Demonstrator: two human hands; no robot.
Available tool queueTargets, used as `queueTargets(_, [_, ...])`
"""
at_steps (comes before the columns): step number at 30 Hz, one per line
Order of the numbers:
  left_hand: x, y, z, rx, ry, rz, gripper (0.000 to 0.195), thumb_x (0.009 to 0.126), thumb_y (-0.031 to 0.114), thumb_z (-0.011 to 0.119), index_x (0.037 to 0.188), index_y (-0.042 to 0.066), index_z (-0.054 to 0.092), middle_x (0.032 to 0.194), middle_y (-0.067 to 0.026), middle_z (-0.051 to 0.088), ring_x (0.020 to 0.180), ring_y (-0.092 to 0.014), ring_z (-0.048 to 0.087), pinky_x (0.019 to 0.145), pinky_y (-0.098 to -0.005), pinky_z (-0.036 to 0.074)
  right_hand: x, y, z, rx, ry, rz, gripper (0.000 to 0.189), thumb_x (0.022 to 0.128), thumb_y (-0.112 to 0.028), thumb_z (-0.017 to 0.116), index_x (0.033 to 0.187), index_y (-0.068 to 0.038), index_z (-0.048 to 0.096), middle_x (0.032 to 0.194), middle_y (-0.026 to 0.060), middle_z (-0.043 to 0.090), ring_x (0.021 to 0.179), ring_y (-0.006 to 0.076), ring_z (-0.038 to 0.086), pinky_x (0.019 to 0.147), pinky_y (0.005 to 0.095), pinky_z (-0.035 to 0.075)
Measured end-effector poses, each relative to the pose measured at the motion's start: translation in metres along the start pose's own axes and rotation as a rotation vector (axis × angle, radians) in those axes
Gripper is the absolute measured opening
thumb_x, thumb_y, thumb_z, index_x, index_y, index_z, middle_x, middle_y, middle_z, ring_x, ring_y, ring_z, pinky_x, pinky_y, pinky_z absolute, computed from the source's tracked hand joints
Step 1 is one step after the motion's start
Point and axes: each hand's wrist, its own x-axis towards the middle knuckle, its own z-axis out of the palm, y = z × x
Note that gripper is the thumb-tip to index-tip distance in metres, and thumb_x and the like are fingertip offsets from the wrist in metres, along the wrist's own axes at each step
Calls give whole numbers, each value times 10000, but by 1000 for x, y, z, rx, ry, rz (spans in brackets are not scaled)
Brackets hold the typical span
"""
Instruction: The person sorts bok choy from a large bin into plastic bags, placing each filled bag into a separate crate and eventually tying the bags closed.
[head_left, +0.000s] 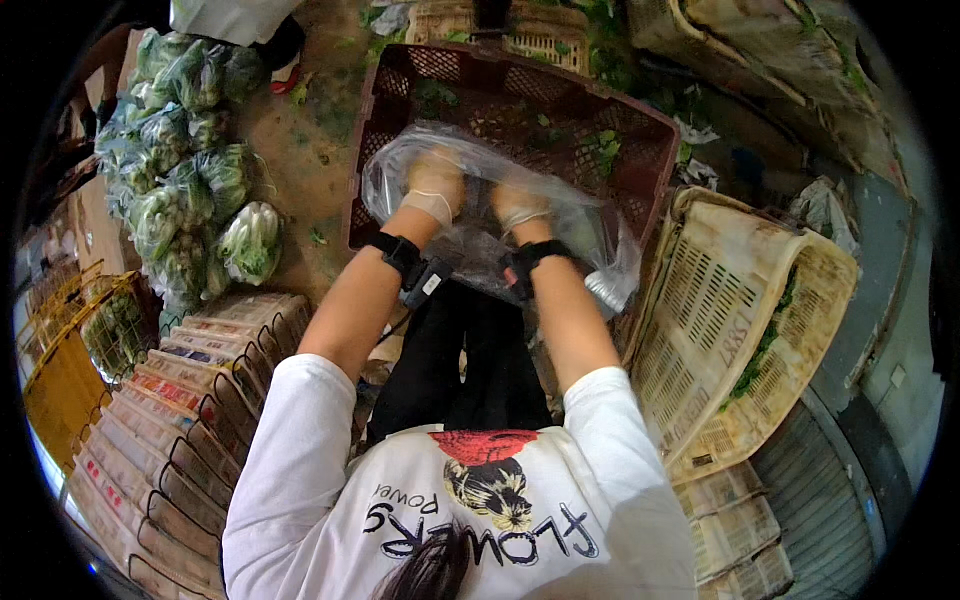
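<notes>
Both hands, in thin pale gloves, are at a large clear plastic bag (480, 251) that lies over the near side of a dark red plastic crate (664, 161). My left hand (436, 180) is inside or behind the film at the bag's left part. My right hand (519, 201) is close by on its right, also among the film and blurred. The fingers of both hands are hard to make out, so their grip cannot be told. Loose green leaves (606, 150) lie in the crate. Each wrist bears a black strap.
Bagged leafy vegetables (176, 165) are heaped on the floor at left. A long row of stacked pale crates (180, 405) stands at lower left. Close on the right is a cream plastic crate (712, 292) with greens inside. More pale crates (544, 37) stand beyond the red one.
</notes>
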Motion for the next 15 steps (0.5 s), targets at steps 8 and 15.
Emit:
queueTargets(8, [-39,-32,-53,279,-184,146,333,770,199,597,1089,110,563,1073,-118,580,1018,-271,539,814,-360,442,-7,69,-53,-265,-76,109,775,734,-486,597,1355,-157,272,1296,204,389,1151,374,420,906,509,378])
queueTargets(15, [35,22,-5,-310,90,212,468,729,266,649,1140,84,518,1067,-155,572,1021,-316,529,849,-417,434,30,38,-26,-419,-35,55,727,707,-261,699,1324,-197,320,1241,158,461,1107,346,471,854,465,438])
